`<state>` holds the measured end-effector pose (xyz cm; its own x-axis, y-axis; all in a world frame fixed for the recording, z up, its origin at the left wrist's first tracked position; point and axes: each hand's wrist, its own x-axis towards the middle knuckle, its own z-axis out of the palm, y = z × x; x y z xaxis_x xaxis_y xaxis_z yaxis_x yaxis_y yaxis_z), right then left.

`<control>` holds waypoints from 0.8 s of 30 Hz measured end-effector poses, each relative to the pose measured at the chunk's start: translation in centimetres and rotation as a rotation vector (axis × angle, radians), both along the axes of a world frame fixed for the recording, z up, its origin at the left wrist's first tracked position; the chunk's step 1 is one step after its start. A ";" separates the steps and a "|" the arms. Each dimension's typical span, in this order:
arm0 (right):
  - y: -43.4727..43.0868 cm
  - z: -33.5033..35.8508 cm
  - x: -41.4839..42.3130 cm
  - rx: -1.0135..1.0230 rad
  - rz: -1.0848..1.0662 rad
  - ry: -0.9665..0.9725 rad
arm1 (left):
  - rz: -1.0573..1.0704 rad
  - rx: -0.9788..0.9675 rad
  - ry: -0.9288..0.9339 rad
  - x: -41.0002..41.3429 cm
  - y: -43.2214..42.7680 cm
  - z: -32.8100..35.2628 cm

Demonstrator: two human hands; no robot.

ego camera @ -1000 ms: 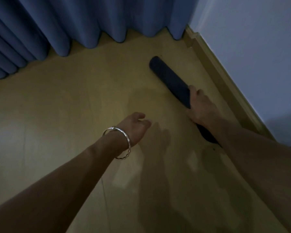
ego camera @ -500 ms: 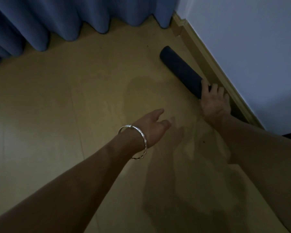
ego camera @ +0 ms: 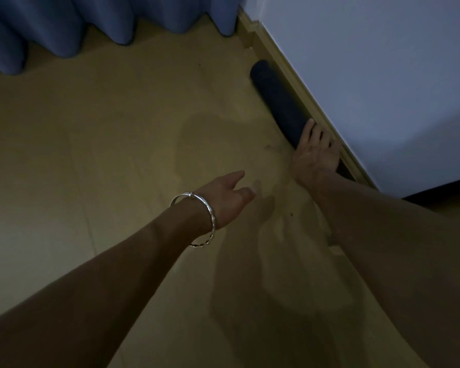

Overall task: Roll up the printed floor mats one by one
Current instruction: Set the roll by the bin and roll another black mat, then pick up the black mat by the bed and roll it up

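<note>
Rolled mat (ego camera: 278, 100) lies along baseboard (ego camera: 314, 102) at floor's right edge. Right hand (ego camera: 315, 152) flat, fingers straight, pressing its near end. Left hand (ego camera: 230, 199) relaxed, holding nothing. Step: stowing finished roll. Next: release, find another mat; none visible.

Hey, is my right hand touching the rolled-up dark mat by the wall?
Touching. The head view shows the right hand with its straight fingers lying on the near end of the rolled mat, with no gap between them.
</note>
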<state>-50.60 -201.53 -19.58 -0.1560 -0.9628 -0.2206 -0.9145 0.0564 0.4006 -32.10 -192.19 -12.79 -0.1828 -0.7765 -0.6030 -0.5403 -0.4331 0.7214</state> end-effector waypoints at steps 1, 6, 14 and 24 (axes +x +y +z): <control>0.0 0.1 -0.1 0.001 0.004 0.007 | -0.016 -0.004 -0.004 -0.2 0.0 0.0; 0.1 0.7 -0.6 -0.006 -0.004 0.039 | -0.044 -0.016 -0.009 0.3 0.0 -0.2; 1.4 1.4 9.1 -0.048 0.236 -0.262 | 0.042 -0.133 -0.147 5.3 1.5 -0.3; 15.8 2.8 30.2 0.218 0.656 -0.602 | 0.183 -0.316 -0.488 20.3 12.8 -1.2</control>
<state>-20.42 -185.74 -16.78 0.6078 -0.7451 -0.2747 -0.7941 -0.5690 -0.2137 -11.81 -179.42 -13.98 0.2095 -0.9242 -0.3192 -0.7780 -0.3554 0.5182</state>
